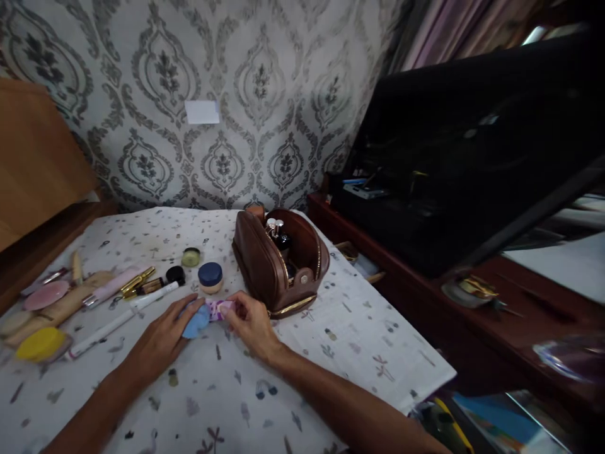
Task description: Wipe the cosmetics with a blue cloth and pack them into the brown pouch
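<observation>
The table (359,359) stretches on from the hands to its right edge. The left hand (172,325) holds a blue piece (196,323); the right hand (253,321) pinches a pink-patterned piece (218,310) against it, together running left to right. A brown bag (259,258) stands far-right, a blue-lidded jar (210,277) just beyond, a white tube (120,322) left.

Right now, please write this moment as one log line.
left hand: touching blue item; right hand: pinching purple packet; bag: open, upright
</observation>
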### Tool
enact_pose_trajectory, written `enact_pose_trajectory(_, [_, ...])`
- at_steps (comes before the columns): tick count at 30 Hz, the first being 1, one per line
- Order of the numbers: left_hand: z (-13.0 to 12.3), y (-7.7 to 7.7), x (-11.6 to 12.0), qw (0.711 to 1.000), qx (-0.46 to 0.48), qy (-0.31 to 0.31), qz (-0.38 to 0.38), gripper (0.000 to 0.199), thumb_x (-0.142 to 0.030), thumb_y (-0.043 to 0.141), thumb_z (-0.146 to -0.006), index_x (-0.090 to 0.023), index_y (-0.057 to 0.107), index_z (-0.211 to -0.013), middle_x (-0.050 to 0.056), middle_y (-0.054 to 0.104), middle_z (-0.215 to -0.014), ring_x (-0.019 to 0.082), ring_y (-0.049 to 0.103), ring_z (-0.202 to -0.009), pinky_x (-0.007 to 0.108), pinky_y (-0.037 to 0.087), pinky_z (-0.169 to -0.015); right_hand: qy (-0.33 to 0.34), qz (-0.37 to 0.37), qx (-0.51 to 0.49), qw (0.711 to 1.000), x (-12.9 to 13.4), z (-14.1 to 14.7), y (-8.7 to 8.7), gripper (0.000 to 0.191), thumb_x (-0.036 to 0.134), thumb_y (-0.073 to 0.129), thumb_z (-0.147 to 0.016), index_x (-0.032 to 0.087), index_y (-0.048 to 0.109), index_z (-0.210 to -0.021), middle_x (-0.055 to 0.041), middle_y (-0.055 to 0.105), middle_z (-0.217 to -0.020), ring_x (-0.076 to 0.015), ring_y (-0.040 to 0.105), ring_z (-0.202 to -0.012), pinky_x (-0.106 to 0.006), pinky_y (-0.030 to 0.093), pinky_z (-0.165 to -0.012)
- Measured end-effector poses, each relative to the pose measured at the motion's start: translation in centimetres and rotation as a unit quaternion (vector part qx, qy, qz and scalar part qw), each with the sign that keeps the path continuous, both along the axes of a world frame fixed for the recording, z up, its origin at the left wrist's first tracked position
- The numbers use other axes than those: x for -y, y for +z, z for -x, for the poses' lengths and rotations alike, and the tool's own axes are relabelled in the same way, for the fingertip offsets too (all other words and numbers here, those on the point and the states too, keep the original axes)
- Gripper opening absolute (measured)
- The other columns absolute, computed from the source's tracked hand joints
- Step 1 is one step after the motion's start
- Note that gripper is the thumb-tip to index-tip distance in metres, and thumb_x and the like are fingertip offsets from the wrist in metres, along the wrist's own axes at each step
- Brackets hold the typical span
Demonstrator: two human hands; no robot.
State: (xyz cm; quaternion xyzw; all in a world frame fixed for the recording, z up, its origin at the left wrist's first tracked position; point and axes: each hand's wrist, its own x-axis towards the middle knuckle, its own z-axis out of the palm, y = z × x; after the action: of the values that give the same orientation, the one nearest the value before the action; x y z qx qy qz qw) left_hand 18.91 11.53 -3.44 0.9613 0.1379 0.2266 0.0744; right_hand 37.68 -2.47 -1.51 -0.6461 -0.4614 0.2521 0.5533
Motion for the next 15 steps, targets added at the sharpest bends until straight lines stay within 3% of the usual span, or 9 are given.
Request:
enact_pose_trajectory(6, [0.0, 2.1, 0.3, 0.982, 0.07, 0.02, 0.174, 0.039, -0.035, 0.051, -0.093, -0.025, 0.057, -0.131, 0.008, 0.067, -0.126, 0.026, 0.065, -0.114, 0.036, 0.054, -0.096, 0.04, -0.075, 0.148, 0.985, 1.6, -0.5, 2.7, 0.02, 0.028, 0.064, -0.089, 0.02, 0.069, -0.106, -0.003, 0.062, -0.089, -0.0152, 0.058, -0.075, -0.026, 0.05, -0.069])
enact_pose_trajectory(9, [-0.1, 3.8, 1.1, 0.946, 0.086, 0.064, 0.305, 0.039, -0.044, 0.056, -0.09, -0.026, 0.06, -0.125, 0.004, 0.074, -0.105, 0.025, 0.071, -0.093, 0.034, 0.06, -0.079, 0.071, -0.123, 0.177, 0.974, 2.6, -1.4, 4.3, 0.022, 0.027, 0.058, -0.094, 0.018, 0.067, -0.112, -0.0046, 0.06, -0.091, -0.0156, 0.059, -0.078, -0.027, 0.052, -0.073])
enact_pose_trajectory(11, [-0.3, 5.0, 1.7, 0.918, 0.106, 0.084, 0.372, 0.039, -0.046, 0.055, -0.091, -0.028, 0.06, -0.125, 0.001, 0.075, -0.091, 0.024, 0.071, -0.085, 0.033, 0.06, -0.075, 0.082, -0.145, 0.19, 0.968, 3.5, -2.4, 5.7, 0.023, 0.025, 0.058, -0.096, 0.018, 0.066, -0.116, -0.006, 0.061, -0.095, -0.0162, 0.061, -0.084, -0.028, 0.053, -0.077])
enact_pose_trajectory(13, [-0.8, 6.0, 2.2, 0.907, 0.126, 0.079, 0.395, 0.037, -0.046, 0.055, -0.092, -0.03, 0.06, -0.124, 0.0, 0.075, -0.088, 0.023, 0.071, -0.088, 0.034, 0.059, -0.08, 0.087, -0.159, 0.204, 0.962, 4.5, -3.7, 7.6, 0.025, 0.023, 0.058, -0.096, 0.018, 0.065, -0.119, -0.0075, 0.063, -0.102, -0.0167, 0.062, -0.092, -0.029, 0.053, -0.082])
enact_pose_trajectory(15, [-1.4, 6.6, 2.5, 0.915, 0.132, 0.059, 0.378, 0.035, -0.042, 0.055, -0.092, -0.031, 0.059, -0.125, 0.0, 0.075, -0.095, 0.021, 0.071, -0.085, 0.031, 0.058, -0.079, 0.08, -0.173, 0.22, 0.957, 5.6, -5.4, 9.7, 0.025, 0.02, 0.06, -0.095, 0.019, 0.064, -0.12, -0.0079, 0.064, -0.107, -0.0167, 0.063, -0.097, -0.029, 0.053, -0.085])
